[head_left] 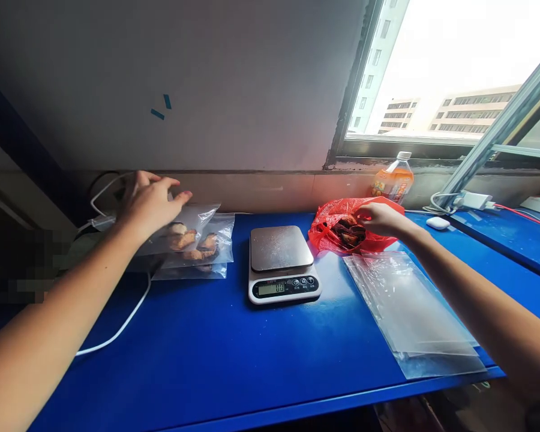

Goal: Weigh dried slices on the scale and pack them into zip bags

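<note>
Fingers spread and clear of any grip, the left hand (155, 198) hangs over filled clear bags (225, 243) at the left of the blue bench (297, 354); contact is hard to judge. The right hand (380, 219) dips into an open red plastic bag (317, 233) of dark dried pieces (348, 235); whether its fingers grip one cannot be told. Between the hands sits a digital scale (281, 247). A snag on the red bag's soft rim could spill pieces, while a brushing forearm could push flat clear bags (409, 306) off the front edge.
</note>
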Motion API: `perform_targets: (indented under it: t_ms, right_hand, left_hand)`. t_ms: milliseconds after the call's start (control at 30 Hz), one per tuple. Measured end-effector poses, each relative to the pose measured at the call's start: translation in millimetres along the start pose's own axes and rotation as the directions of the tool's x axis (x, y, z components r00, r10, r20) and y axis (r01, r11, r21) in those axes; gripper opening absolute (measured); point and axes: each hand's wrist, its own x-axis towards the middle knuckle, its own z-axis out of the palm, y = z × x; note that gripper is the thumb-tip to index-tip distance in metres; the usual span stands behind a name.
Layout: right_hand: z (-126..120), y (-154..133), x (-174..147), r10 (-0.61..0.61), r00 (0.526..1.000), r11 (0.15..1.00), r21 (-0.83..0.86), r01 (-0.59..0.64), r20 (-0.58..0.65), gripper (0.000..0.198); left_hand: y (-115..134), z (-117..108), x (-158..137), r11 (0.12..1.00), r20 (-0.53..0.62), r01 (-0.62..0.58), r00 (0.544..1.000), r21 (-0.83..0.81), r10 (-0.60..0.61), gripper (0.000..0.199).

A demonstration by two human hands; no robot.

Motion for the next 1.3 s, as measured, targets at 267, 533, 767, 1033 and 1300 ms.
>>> perform_targets:
  t_ms: [267,533,767,1033,1300]
  right_hand:
    - [22,-3,11,0.034,0.996,0.994,-0.102,-0.026,0.078,0.015]
    - [-13,-40,-25,-0.06,0.965,0.987,0.13,0.096,-0.254,0.015]
    - [-33,-127,-49,-0.241,0.97,0.685,0.701,0.201,-0.042,0.021]
    - [17,-134,-27,-0.163,0.953,0.063,0.967,-0.249,0.256,0.019]
    - [11,-109,-32,0.218,0.971,0.066,0.991,-0.118,0.101,0.014]
  left_hand:
    - [9,24,-61,0.915,0.375,-0.287,0.912,0.285,0.169,0.038]
    - [-4,22,-72,0.959,0.382,-0.217,0.914,0.18,0.135,0.039]
    - [2,31,-83,0.926,0.368,-0.257,0.918,0.275,0.145,0.035]
    - [3,36,-89,0.898,0.246,-0.339,0.93,0.282,0.273,0.029]
    - [65,26,-125,0.698,0.23,-0.698,0.662,-0.157,0.713,0.028]
